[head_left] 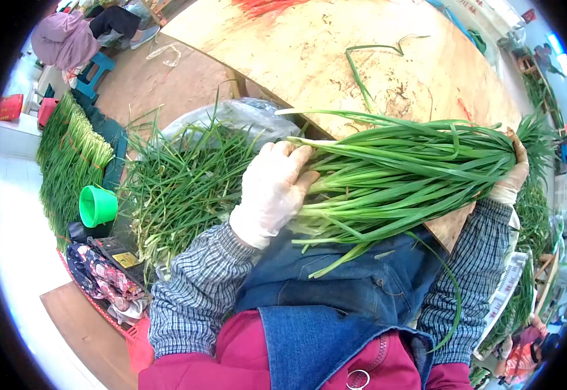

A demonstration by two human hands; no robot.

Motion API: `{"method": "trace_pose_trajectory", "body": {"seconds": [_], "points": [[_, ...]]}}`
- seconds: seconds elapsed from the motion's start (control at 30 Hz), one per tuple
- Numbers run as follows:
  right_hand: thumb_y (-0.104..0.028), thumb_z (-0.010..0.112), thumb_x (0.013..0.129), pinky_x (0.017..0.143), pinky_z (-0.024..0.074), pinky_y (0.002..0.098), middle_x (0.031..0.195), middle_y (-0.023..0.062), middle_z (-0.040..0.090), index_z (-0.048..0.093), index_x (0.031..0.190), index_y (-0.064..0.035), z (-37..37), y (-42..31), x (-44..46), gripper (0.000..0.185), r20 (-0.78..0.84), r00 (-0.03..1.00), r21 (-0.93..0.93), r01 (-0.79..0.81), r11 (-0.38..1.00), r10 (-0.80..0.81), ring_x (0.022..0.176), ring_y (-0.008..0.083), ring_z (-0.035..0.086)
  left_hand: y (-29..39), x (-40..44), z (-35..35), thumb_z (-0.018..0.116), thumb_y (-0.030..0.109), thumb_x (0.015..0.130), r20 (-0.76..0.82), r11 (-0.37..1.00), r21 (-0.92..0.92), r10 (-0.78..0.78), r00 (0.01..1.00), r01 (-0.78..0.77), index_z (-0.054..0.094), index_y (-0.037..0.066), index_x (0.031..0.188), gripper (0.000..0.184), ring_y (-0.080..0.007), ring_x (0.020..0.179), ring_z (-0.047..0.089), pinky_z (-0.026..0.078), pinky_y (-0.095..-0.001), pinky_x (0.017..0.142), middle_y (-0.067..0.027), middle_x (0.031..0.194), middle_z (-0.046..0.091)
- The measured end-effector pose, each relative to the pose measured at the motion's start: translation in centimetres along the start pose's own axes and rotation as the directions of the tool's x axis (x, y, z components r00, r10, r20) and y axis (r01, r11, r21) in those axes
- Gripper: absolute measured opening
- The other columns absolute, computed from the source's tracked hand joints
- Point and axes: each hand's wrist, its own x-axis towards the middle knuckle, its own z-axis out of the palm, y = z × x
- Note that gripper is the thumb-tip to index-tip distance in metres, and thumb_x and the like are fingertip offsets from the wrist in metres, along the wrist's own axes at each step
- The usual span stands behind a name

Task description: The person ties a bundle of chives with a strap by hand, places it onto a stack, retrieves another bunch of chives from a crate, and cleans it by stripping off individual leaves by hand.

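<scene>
A large bunch of garlic chives (407, 172) lies across the front of me, pale stalk ends to the left and green tips to the right. My left hand (274, 188), in a thin white glove, is closed at the stalk ends with thumb and fingers pinching some of them. Gloved too, my right hand (512, 172) wraps round the leafy end, its fingers partly hidden by leaves. The bunch is held above my denim apron (335, 273) and the near edge of a wooden board (283, 52). Several stalks hang loose underneath.
Left of me is a heap of loose chives (192, 169) by a clear plastic bag (231, 117). Farther left stand tied chive bundles (75, 149) and a green bucket (98, 207). Single leaves (359, 75) and red ties (264, 6) lie on the board. A person (65, 39) is at upper left.
</scene>
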Motion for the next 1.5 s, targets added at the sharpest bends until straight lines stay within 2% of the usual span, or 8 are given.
{"method": "trace_pose_trajectory", "body": {"seconds": [0.3, 0.5, 0.57, 0.67, 0.83, 0.9, 1.2, 1.5], "points": [[-0.011, 0.052, 0.082, 0.078, 0.0489, 0.0333, 0.085, 0.009, 0.063, 0.058, 0.1, 0.003, 0.9, 0.1, -0.6, 0.023, 0.043, 0.999, 0.014, -0.013, 1.0, 0.012, 0.079, 0.02, 0.06, -0.9, 0.6, -0.6, 0.065, -0.002, 0.067, 0.308, 0.628, -0.618, -0.36, 0.881, 0.473, 0.063, -0.001, 0.07, 0.004, -0.0125, 0.069, 0.055, 0.042, -0.0236, 0.063, -0.005, 0.072, 0.059], [-0.009, 0.052, 0.081, 0.075, 0.0481, 0.0332, 0.08, 0.0092, 0.061, 0.058, 0.096, 0.0046, 0.0, 0.1, 0.4, 0.021, 0.131, 0.991, 0.13, -0.047, 0.99, 0.03, 0.075, 0.0216, 0.057, -6.9, -4.5, -8.6, 0.063, 0.009, 0.072, -0.093, 0.822, -0.074, -0.57, 0.817, 0.565, 0.062, 0.002, 0.079, 0.009, -0.0202, 0.073, 0.057, 0.046, -0.0302, 0.066, -0.0099, 0.079, 0.061], [-0.009, 0.053, 0.081, 0.076, 0.0479, 0.0328, 0.081, 0.0093, 0.061, 0.058, 0.096, 0.0045, 0.0, 0.3, 0.5, 0.021, 0.127, 0.991, 0.138, -0.07, 0.988, 0.052, 0.076, 0.0215, 0.057, -11.9, -8.5, -12.2, 0.065, 0.011, 0.072, -0.126, 0.588, 0.74, -0.356, 0.926, 0.327, 0.06, 0.006, 0.083, 0.014, -0.0235, 0.076, 0.056, 0.046, -0.0338, 0.067, -0.0098, 0.081, 0.059], [-0.012, 0.052, 0.082, 0.076, 0.0477, 0.0329, 0.083, 0.0097, 0.062, 0.059, 0.095, 0.0043, 0.5, 0.2, 0.2, 0.022, 0.175, 0.984, 0.118, -0.057, 0.991, 0.036, 0.077, 0.0215, 0.058, -7.9, -7.9, -11.6, 0.067, 0.008, 0.069, -0.081, 0.734, 0.667, -0.099, 0.992, 0.128, 0.06, 0.008, 0.088, 0.02, -0.0265, 0.079, 0.055, 0.045, -0.0358, 0.068, -0.0089, 0.083, 0.058], [-0.013, 0.051, 0.082, 0.076, 0.0484, 0.0335, 0.083, 0.0106, 0.062, 0.059, 0.091, 0.0036, 0.8, -0.3, -0.1, 0.021, 0.134, 0.989, 0.102, -0.069, 0.992, 0.055, 0.077, 0.022, 0.059, 0.4, -3.7, -4.3, 0.069, 0.003, 0.067, 0.008, 0.989, -0.127, 0.083, 0.996, -0.082, 0.063, 0.007, 0.079, 0.013, -0.025, 0.061, 0.057, 0.046, -0.0317, 0.055, -0.0082, 0.066, 0.058], [-0.012, 0.05, 0.082, 0.076, 0.049, 0.0335, 0.083, 0.011, 0.062, 0.059, 0.091, 0.0037, 1.1, -0.2, -0.5, 0.02, 0.09, 0.995, 0.075, -0.044, 0.996, 0.037, 0.077, 0.0222, 0.059, 1.2, -3.6, -2.7, 0.068, 0.006, 0.067, 0.214, 0.999, 0.017, 0.037, 0.976, -0.041, 0.063, 0.007, 0.076, 0.011, -0.026, 0.062, 0.055, 0.045, -0.034, 0.055, -0.0079, 0.065, 0.056], [-0.01, 0.055, 0.077, 0.071, 0.0496, 0.0339, 0.078, 0.0118, 0.062, 0.06, 0.087, 0.002, 0.9, 0.1, -0.5, 0.016, 0.015, 0.999, 0.053, -0.049, 0.997, 0.048, 0.071, 0.0232, 0.059, 0.9, -2.8, -0.9, 0.073, 0.012, 0.064, -0.039, 0.988, 0.118, -0.097, 0.995, 0.101, 0.053, 0.003, 0.11, 0.051, -0.0334, 0.088, 0.054, 0.045, -0.0394, 0.077, -0.0161, 0.097, 0.056], [-0.009, 0.051, 0.08, 0.07, 0.0497, 0.0315, 0.077, 0.0103, 0.062, 0.06, 0.088, 0.0026, 0.9, 0.5, -0.3, 0.017, -0.071, 0.997, -0.026, -0.028, 0.999, 0.026, 0.07, 0.0217, 0.059, 1.0, -0.9, 1.2, 0.073, 0.029, 0.067, -0.038, 0.998, 0.061, -0.023, 0.999, 0.026, 0.049, -0.003, 0.115, 0.063, -0.0313, 0.079, 0.054, 0.044, -0.0383, 0.071, -0.0164, 0.088, 0.056]]}}
